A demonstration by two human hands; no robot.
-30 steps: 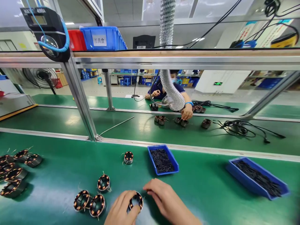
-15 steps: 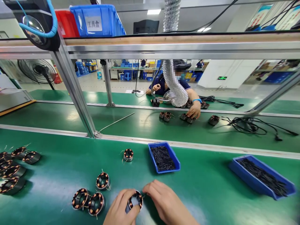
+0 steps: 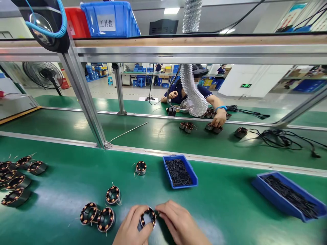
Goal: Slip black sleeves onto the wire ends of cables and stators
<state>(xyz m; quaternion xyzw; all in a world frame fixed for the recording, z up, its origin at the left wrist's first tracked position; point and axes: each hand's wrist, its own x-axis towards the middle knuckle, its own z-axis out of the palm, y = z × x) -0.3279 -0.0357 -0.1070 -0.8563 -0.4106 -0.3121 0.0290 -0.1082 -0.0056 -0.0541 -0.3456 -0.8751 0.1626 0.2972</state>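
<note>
While a blue tray [image 3: 180, 172] of black pins is set toward the far side of the green bench [image 3: 217, 211], a copper-wound stator ring [image 3: 148, 217] is gripped near the edge by the left hand [image 3: 133, 226], its right side touched by the partly curled right hand [image 3: 178, 221].

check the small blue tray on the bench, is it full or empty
Full: the small blue tray is heaped with thin black pins that cover its floor from wall to wall.
</note>
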